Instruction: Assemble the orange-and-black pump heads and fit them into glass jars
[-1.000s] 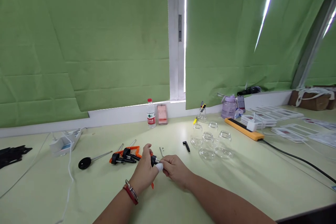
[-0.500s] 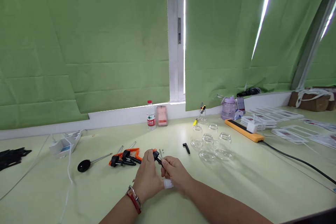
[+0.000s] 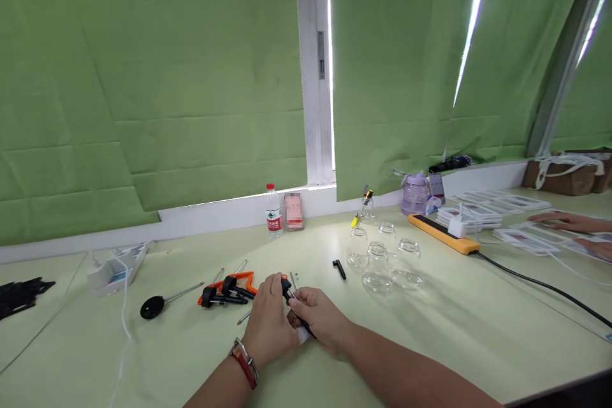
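Observation:
My left hand (image 3: 270,319) wraps around a black-and-orange part with a round black head (image 3: 286,285), most of which the fingers hide. Thumb and fingers of my right hand (image 3: 322,320) pinch a slim black piece (image 3: 306,326) that slants down from that head. Something white shows between the hands. A metal rod (image 3: 244,317) pokes out left of my left hand. Beyond it lie similar black-headed parts (image 3: 230,285) with orange handles and metal rods. A thin metal piece (image 3: 293,280) rests just past my fingers.
Several clear glass jars (image 3: 377,271) stand right of the hands, near a small black angled piece (image 3: 339,269). A black disc on a rod (image 3: 152,307) lies left. Behind are a water bottle (image 3: 274,217) and an orange power strip (image 3: 444,236). Another person's hands (image 3: 574,222) are far right.
The slim black piece now shows lower, below my right fingers. My hands stay close together. Another person's hands have come into view at the right.

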`<state>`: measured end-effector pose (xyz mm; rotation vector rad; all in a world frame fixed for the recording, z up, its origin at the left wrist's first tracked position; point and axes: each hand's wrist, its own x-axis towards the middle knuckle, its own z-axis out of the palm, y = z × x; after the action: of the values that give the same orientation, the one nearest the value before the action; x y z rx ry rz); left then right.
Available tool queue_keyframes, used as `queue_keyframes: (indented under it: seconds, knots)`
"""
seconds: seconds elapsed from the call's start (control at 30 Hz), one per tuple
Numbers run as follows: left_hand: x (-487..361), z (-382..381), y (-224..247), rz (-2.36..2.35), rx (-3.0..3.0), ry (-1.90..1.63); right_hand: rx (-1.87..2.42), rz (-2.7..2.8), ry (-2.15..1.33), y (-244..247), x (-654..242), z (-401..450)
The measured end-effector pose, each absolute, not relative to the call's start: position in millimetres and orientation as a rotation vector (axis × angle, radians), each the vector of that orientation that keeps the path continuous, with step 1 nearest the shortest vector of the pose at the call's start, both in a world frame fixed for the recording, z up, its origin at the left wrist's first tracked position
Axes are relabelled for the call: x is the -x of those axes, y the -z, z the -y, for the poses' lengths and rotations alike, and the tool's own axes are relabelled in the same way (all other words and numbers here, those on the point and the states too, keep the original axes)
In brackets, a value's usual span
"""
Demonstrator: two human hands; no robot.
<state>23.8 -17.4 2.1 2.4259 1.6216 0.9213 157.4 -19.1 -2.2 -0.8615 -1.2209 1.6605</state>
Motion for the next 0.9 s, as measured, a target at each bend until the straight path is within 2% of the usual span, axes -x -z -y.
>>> queue_keyframes:
  seconds: [0.23, 0.9]
  knots:
    - [-29, 24, -4, -1.602, -2.464, -0.778, 0.864, 1.216, -1.651, 3, -155, 22]
    - [-34, 29, -11, -1.537, -2.536, -0.696, 0.888, 1.200, -1.610, 9, -151, 22]
